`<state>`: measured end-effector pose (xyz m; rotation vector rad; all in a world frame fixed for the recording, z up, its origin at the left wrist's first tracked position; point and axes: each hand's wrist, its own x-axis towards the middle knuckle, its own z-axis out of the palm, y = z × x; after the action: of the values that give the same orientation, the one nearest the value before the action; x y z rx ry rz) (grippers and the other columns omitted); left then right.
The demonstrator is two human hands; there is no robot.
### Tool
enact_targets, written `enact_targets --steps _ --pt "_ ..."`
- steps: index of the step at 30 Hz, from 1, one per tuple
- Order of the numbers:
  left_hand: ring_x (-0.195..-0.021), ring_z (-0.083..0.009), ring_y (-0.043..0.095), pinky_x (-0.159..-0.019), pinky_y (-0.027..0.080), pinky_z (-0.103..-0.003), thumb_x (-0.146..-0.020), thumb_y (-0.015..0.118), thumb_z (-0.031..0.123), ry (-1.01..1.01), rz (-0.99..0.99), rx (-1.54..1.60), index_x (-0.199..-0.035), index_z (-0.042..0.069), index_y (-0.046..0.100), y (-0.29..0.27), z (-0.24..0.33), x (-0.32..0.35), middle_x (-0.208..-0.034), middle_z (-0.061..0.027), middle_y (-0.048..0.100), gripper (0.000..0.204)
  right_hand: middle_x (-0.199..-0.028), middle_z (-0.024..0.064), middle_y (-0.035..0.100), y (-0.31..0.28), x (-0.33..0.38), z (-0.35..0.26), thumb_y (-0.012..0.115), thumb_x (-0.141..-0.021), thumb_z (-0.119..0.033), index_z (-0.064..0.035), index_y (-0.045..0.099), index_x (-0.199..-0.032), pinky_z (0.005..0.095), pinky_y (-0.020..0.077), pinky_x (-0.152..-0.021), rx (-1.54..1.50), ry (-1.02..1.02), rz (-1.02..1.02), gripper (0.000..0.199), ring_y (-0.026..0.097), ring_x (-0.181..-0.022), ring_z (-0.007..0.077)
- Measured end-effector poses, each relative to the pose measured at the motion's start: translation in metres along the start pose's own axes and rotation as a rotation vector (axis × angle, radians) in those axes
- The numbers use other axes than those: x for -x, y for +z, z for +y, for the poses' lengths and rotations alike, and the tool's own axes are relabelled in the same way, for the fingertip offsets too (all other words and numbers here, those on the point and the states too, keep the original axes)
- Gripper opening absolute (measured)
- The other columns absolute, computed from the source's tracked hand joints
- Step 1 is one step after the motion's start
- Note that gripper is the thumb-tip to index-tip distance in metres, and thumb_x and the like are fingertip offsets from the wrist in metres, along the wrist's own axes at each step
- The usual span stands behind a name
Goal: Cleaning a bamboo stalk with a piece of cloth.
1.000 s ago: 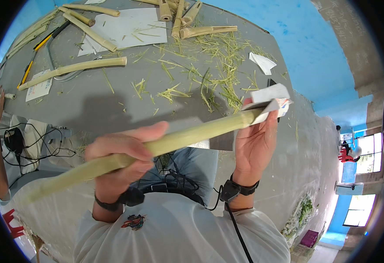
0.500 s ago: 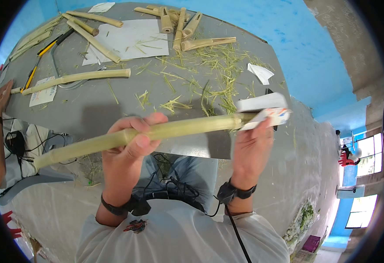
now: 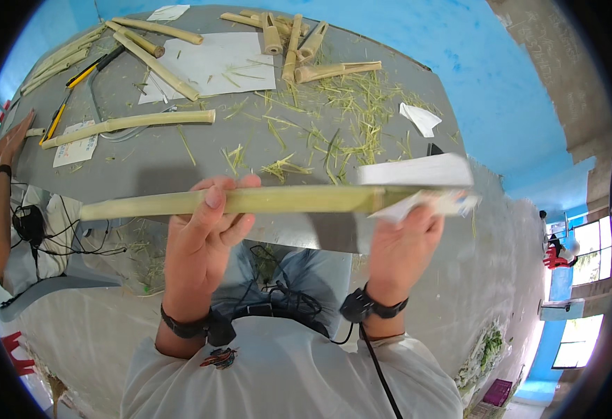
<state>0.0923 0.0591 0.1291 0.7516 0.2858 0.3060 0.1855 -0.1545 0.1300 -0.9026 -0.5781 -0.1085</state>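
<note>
Bright, even daylight; soft shadow on bench [image 3: 180,150] under raised stalk [image 3: 278,200]. Strong fisheye bending, black vignette at rim. Slight blur at right end.

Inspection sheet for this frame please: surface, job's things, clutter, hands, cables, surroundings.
Surface: grey table, strewn with green shavings.
Job's things: long green stalk held level above the table edge; folded sheet of paper at its right end.
Clutter: cut stalks, short stalk pieces, white paper, yellow-handled tool.
Hands: left hand grips the stalk mid-length; right hand holds the paper around the stalk's end.
Cables: black cord from the right wristband.
Surroundings: blue wall; another person's arm at left.
</note>
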Motion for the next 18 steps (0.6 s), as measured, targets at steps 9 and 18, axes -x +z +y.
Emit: enact_targets --steps 9,18 --pt "-0.089 -0.0191 0.067 -0.070 0.052 -0.026 -0.080 0.079 0.028 0.525 -0.362 -0.662 -0.098 -0.002 0.065 -0.022 0.004 -0.004 -0.101 -0.0159 0.070 0.038 -0.112 0.0066 0.063 -0.001 -0.012 -0.002 0.053 -0.101 -0.026 -0.0007 0.049 -0.121 0.0315 0.0556 -0.085 -0.138 0.227 0.308 0.033 0.064 -0.099 0.0153" --pt "-0.045 -0.0166 0.040 -0.042 0.030 -0.030 -0.083 0.068 0.036 0.651 -0.633 -1.108 -0.066 0.002 0.053 -0.019 0.014 -0.002 -0.056 -0.0044 0.047 0.041 -0.106 0.0040 0.064 0.002 0.004 0.009 0.053 -0.101 -0.027 -0.0028 0.053 -0.116 0.0277 0.0558 -0.082 -0.227 0.494 0.258 0.028 0.065 -0.091 0.0116"
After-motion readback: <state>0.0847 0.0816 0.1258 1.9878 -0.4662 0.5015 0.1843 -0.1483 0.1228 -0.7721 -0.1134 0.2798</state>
